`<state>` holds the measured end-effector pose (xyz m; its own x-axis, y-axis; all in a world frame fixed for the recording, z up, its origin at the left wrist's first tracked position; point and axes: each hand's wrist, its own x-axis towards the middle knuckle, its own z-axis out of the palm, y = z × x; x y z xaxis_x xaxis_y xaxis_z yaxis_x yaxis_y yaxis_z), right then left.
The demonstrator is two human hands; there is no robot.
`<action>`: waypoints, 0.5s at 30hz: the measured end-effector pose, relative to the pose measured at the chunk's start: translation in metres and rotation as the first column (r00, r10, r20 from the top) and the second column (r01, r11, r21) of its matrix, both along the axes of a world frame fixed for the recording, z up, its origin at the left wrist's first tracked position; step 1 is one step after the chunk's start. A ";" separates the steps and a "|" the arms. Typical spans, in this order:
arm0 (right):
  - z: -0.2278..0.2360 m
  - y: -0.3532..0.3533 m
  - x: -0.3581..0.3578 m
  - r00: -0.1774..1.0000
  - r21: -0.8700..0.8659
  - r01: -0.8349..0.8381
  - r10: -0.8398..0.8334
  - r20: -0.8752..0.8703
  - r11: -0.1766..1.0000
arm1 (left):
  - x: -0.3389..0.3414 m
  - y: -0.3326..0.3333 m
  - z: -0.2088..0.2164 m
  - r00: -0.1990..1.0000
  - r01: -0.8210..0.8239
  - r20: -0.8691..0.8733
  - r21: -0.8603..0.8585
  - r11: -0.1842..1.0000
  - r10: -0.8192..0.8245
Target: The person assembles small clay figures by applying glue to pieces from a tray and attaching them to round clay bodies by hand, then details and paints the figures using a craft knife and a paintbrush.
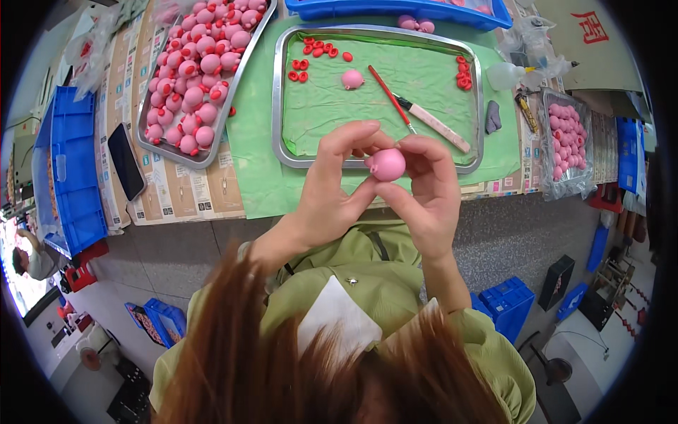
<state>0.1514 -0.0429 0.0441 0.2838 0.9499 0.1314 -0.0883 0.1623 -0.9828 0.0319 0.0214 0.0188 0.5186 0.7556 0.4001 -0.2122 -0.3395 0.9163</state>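
Note:
Between my two hands, just over the near rim of the metal tray (482, 141), I hold a round pink ball-shaped figure (388, 165) with small nubs on its left side. My left hand (339, 177) pinches it from the left with thumb and fingers. From the right, my right hand (429, 187) grips it with thumb and forefinger. In the tray, on a green cloth, lie another pink figure (352, 79), a red-handled brush (388, 94) and a knife with a pale handle (434, 125). Small red oval pieces (318, 51) sit at its far left, more red pieces (463, 73) at its right.
A tray of pink balls with red parts (194, 78) stands at left, beside a dark phone (126, 161). At right are a squeeze bottle (505, 75), a grey lump (493, 116) and a bagged tray of pink balls (566, 141). A blue bin (402, 10) stands behind.

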 end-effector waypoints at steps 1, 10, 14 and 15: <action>-0.002 0.000 -0.001 0.996 -0.011 -0.037 0.036 -0.082 0.999 | -0.001 -0.003 0.000 1.000 -0.009 0.011 -0.003 1.000 0.009; -0.008 -0.006 0.003 0.714 -0.135 -0.246 0.085 -0.695 0.960 | -0.007 -0.013 0.004 0.998 -0.064 0.007 -0.132 0.989 0.066; -0.004 -0.007 0.002 0.660 -0.190 -0.309 0.066 -0.749 0.932 | -0.008 -0.014 0.006 0.999 -0.050 -0.019 -0.193 0.980 0.047; -0.004 -0.006 0.003 0.660 -0.194 -0.309 0.063 -0.749 0.931 | -0.008 -0.013 0.005 0.999 -0.049 -0.019 -0.197 0.979 0.046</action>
